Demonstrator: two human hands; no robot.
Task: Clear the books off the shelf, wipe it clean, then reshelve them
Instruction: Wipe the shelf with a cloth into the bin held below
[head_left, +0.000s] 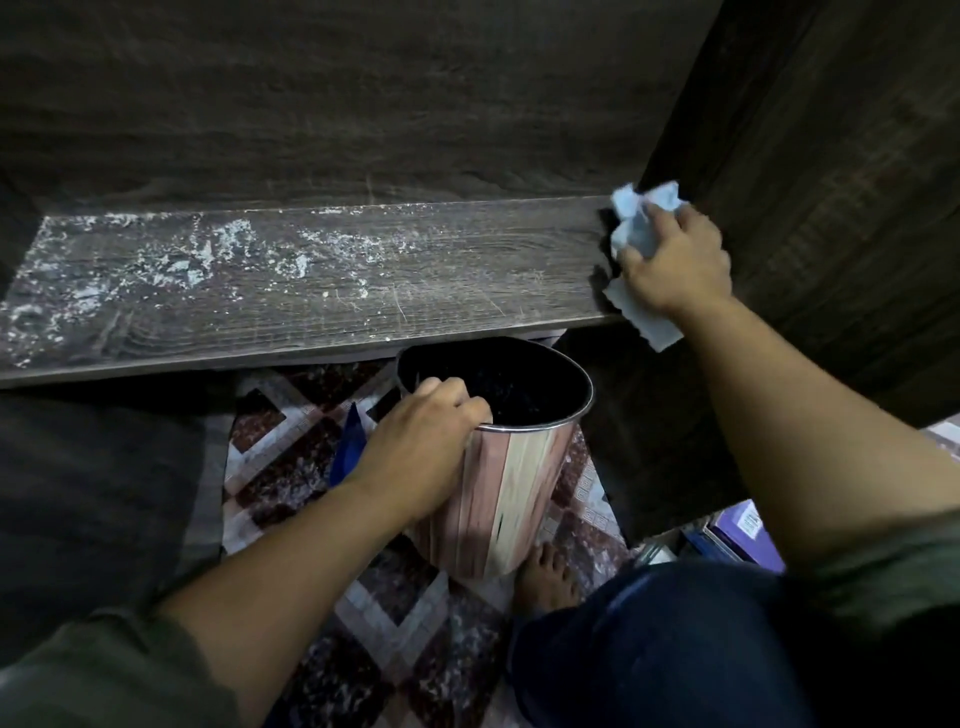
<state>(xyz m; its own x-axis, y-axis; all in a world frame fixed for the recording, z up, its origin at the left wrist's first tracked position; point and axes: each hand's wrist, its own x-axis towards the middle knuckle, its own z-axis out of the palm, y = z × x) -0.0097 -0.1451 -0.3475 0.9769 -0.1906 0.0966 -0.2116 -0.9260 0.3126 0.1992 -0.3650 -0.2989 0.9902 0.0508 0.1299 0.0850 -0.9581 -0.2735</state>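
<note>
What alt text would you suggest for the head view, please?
The right hand holds a light-blue cloth at the right end of a dusty shelf; the left hand grips the rim of a metal bin below the shelf's front edge.

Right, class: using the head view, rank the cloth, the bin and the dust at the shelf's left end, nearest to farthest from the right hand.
1. Cloth: gripped in the right hand, right end of the shelf.
2. Bin: below the front edge, centre.
3. Dust: far left.
</note>
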